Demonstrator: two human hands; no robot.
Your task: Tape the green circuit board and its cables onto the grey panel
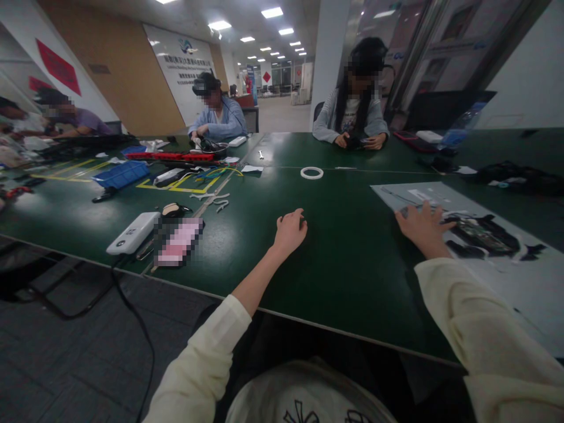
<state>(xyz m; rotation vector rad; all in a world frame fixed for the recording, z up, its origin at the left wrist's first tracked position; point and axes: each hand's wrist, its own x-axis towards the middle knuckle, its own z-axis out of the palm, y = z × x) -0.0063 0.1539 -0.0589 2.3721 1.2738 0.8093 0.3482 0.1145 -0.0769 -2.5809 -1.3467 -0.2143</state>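
Observation:
My left hand hovers over or rests on the green table, loosely curled with the thumb apart, and nothing shows in it. My right hand has its fingers spread at the left edge of a pale grey sheet. Just right of those fingers, a dark device with a visible circuit board lies on the sheet, together with whitish strips and small pieces. Part of the device's left side is hidden by my hand. Beyond my hands, a white ring like a tape roll lies flat.
To the left are a pink-screened phone, a white power bank with a black cable hanging off the table edge, and a blue bin. Coloured wires lie beyond. Co-workers sit across the table; one person's hands hold a dark object.

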